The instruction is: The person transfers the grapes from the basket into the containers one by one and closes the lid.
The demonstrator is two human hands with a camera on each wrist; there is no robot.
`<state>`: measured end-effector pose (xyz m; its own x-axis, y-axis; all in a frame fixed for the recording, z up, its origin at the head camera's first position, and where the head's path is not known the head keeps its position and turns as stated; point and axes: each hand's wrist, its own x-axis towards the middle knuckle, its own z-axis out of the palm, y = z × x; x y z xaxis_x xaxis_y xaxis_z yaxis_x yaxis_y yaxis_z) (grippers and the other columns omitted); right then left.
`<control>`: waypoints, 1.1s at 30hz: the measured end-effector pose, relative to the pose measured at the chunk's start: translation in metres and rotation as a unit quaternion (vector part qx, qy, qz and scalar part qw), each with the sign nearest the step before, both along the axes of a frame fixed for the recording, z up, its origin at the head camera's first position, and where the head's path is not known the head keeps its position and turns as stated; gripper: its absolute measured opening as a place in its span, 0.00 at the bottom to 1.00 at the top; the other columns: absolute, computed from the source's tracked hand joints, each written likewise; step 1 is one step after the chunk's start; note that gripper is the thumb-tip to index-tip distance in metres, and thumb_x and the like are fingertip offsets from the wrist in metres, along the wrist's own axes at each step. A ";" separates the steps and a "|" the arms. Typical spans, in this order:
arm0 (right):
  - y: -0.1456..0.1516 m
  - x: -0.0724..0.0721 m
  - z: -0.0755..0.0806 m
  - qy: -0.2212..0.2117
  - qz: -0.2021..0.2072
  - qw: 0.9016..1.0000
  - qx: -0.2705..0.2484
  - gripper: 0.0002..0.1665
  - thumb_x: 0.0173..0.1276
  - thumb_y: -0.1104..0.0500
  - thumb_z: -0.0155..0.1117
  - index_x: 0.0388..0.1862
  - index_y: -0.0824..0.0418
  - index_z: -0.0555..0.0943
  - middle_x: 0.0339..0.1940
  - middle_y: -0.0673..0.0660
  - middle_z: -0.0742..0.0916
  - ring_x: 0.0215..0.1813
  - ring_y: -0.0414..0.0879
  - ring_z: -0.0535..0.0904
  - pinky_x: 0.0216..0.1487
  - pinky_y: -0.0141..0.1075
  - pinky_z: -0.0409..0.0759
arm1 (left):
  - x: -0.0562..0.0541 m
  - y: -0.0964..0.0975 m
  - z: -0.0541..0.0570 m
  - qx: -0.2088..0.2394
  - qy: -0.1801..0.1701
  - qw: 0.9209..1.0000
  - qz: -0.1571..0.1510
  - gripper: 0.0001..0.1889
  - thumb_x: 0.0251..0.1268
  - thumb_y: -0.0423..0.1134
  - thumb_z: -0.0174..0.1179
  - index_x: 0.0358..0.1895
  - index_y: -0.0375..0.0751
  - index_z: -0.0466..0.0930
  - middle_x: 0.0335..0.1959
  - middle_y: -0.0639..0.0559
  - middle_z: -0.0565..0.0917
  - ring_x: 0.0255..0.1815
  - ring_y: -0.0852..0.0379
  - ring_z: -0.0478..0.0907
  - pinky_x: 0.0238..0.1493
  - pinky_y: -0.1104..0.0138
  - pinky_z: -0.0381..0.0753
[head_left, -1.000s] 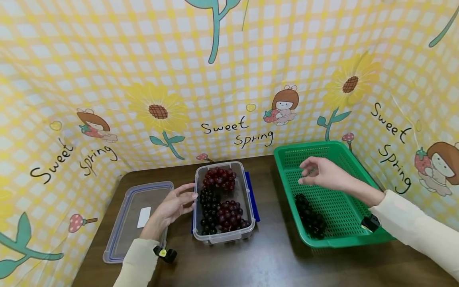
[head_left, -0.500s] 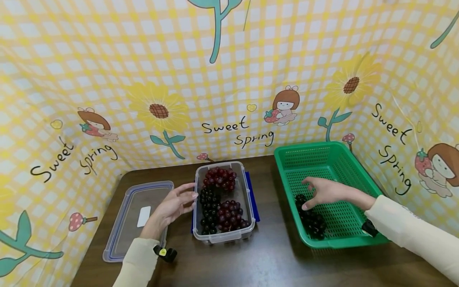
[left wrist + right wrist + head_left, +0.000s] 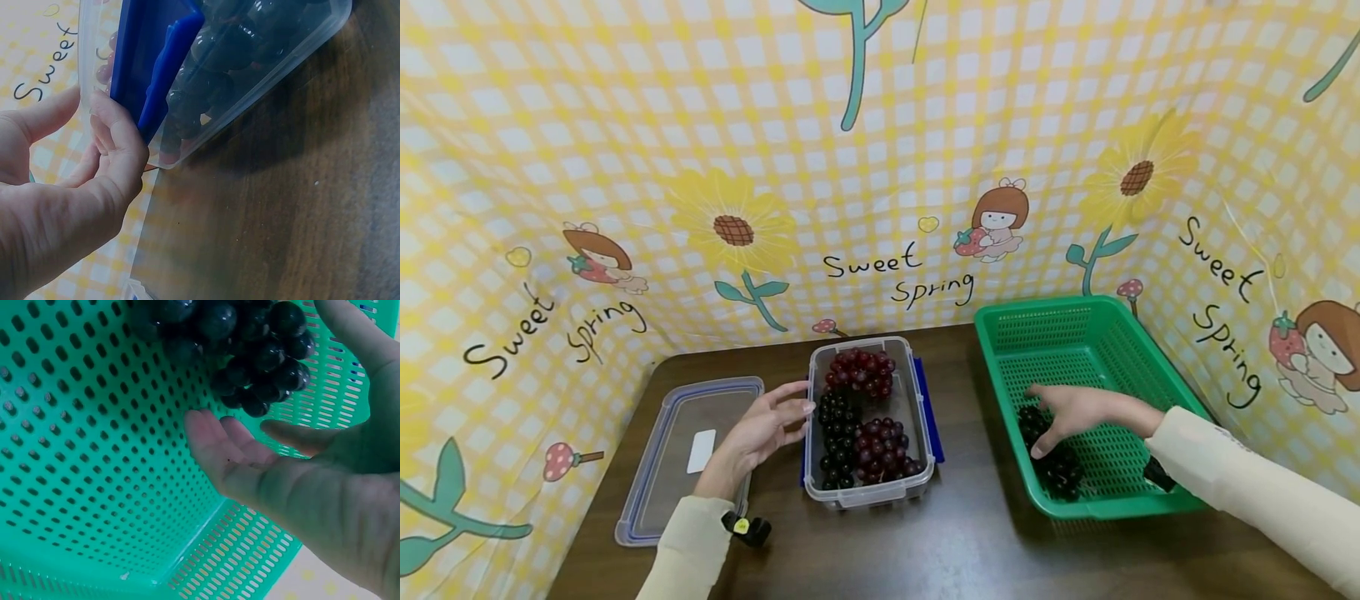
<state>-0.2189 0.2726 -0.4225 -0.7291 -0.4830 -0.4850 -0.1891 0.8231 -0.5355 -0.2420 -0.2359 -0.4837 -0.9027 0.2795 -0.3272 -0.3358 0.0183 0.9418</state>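
Observation:
In the head view my left hand (image 3: 760, 433) touches the left side of a clear plastic food container (image 3: 868, 498). The left wrist view shows its fingers bent lightly against the blue latch (image 3: 153, 69). Two bunches of red grapes (image 3: 859, 372) and one of black grapes (image 3: 837, 437) lie in the container. Inside the green basket (image 3: 1138, 467), my right hand (image 3: 1078, 414) is at another bunch of black grapes (image 3: 1062, 475), thumb and fingers spread. In the right wrist view the fingers lie beside these grapes (image 3: 262, 362), not closed round them.
A clear lid (image 3: 662, 467) with a blue seal and white label lies on the brown table (image 3: 970, 533), left of the container. Yellow checked cloth (image 3: 880, 167) stands behind and at the sides. The basket has raised walls.
My right hand has come down from above the basket towards the black grapes, its thumb and fingers spreading apart. The left hand and the container have stayed in place.

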 end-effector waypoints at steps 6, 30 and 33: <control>-0.003 -0.002 -0.009 0.010 0.014 1.000 0.015 0.66 0.61 0.44 0.81 0.81 0.77 0.55 0.75 0.79 0.71 0.75 0.75 0.69 0.69 0.65 0.76 | 0.001 -0.001 0.001 0.001 -0.002 1.000 -0.002 0.35 0.78 0.35 0.61 0.82 0.40 0.57 0.46 0.58 0.82 0.43 0.62 0.81 0.50 0.67 0.85; -0.008 0.002 -0.023 -0.037 -0.034 0.999 -0.001 0.63 0.56 0.52 0.85 0.75 0.81 0.57 0.35 0.62 0.83 0.16 0.40 0.62 0.21 0.36 0.71 | 0.000 0.000 0.001 0.008 -0.005 1.000 0.000 0.34 0.78 0.35 0.61 0.81 0.40 0.58 0.45 0.58 0.83 0.42 0.63 0.81 0.49 0.67 0.85; -0.009 0.002 -0.024 -0.039 -0.038 0.999 -0.001 0.49 0.56 0.54 0.85 0.65 0.74 0.66 0.22 0.50 0.75 0.15 0.40 0.62 0.20 0.36 0.73 | -0.001 0.000 0.001 0.009 -0.005 1.000 -0.001 0.34 0.78 0.34 0.61 0.81 0.40 0.58 0.45 0.58 0.83 0.42 0.63 0.81 0.48 0.67 0.85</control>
<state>-0.2172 0.2639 -0.4462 -0.7235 -0.4294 -0.5404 -0.0846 0.8322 -0.5480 -0.2427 -0.2360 -0.4828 -0.8988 0.2877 -0.3307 -0.3449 0.0013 0.9386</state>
